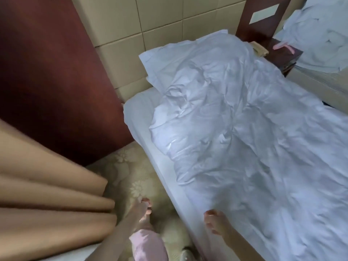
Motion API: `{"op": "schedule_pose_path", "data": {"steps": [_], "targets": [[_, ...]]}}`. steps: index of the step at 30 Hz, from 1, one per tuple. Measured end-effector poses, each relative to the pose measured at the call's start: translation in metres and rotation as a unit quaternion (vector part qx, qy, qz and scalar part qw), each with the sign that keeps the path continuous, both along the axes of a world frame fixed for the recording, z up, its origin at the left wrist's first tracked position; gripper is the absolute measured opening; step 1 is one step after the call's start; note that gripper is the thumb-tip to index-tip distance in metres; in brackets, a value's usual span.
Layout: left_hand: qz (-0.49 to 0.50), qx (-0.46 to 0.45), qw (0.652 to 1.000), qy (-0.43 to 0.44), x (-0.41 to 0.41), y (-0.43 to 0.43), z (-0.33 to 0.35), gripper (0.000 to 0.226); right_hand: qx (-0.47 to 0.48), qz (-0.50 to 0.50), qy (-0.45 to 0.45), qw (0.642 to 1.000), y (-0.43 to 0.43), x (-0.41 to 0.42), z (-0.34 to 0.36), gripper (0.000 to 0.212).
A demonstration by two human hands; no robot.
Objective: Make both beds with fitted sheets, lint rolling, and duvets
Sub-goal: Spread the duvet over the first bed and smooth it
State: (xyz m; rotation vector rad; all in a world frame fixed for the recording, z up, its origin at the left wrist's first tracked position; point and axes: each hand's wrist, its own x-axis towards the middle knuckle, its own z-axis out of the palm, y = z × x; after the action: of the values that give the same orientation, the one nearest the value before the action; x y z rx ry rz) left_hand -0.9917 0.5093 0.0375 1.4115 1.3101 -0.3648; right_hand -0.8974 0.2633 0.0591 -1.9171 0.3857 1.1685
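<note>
Right hand [214,222] hovers beside crumpled duvet [244,129] on the sheeted bed [137,110].

Only one view is running: a wide-angle head camera riding high above both hands and tilting steeply forward and down, standing close in at the long side of the bed [140,113]. The left hand [144,206] and right hand [214,221] are entering at the bottom edge, nearest the lens. Beyond the right hand the frame is taking in the duvet [244,129], the pillow [169,59] and the tiled wall [160,21] farthest off, while out past the left hand it is catching the curtain [47,185], with the patterned floor [131,166] lying under that hand.
</note>
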Motion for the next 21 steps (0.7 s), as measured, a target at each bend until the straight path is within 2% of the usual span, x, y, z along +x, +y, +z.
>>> {"op": "schedule_pose_path", "data": {"steps": [5, 7, 8, 11, 13, 16, 17, 19, 21], "targets": [[-0.022, 0.014, 0.999, -0.035, 0.131, 0.106, -0.014, 0.018, -0.006, -0.059, -0.008, 0.998, 0.065, 0.072, -0.014, 0.014], [-0.068, 0.015, 0.997, -0.040, 0.186, 0.149, -0.023, 0.015, 0.007, -0.085, -0.016, 0.996, 0.107, 0.101, -0.016, 0.012], [-0.099, 0.019, 0.994, -0.047, 0.213, 0.172, -0.029, 0.022, 0.015, -0.104, -0.022, 0.994, 0.131, 0.116, -0.015, 0.010], [-0.193, 0.009, 0.979, -0.066, 0.288, 0.226, -0.038, 0.076, 0.030, -0.137, -0.037, 0.989, 0.206, 0.161, -0.010, 0.009], [-0.299, 0.035, 0.951, -0.065, 0.328, 0.243, -0.035, 0.085, 0.038, -0.132, -0.058, 0.989, 0.251, 0.191, -0.006, 0.009], [-0.450, 0.073, 0.885, -0.090, 0.367, 0.242, -0.022, 0.055, 0.021, -0.141, -0.112, 0.983, 0.302, 0.237, 0.008, 0.012], [-0.484, 0.072, 0.866, -0.102, 0.375, 0.238, -0.019, 0.041, 0.017, -0.139, -0.120, 0.983, 0.316, 0.251, 0.014, 0.020], [-0.530, 0.026, 0.836, -0.140, 0.379, 0.225, -0.015, 0.024, -0.026, -0.118, -0.133, 0.984, 0.336, 0.275, 0.023, 0.046], [-0.542, -0.056, 0.819, -0.179, 0.375, 0.217, -0.008, 0.026, -0.126, -0.096, -0.150, 0.976, 0.344, 0.291, 0.025, 0.053]]}}
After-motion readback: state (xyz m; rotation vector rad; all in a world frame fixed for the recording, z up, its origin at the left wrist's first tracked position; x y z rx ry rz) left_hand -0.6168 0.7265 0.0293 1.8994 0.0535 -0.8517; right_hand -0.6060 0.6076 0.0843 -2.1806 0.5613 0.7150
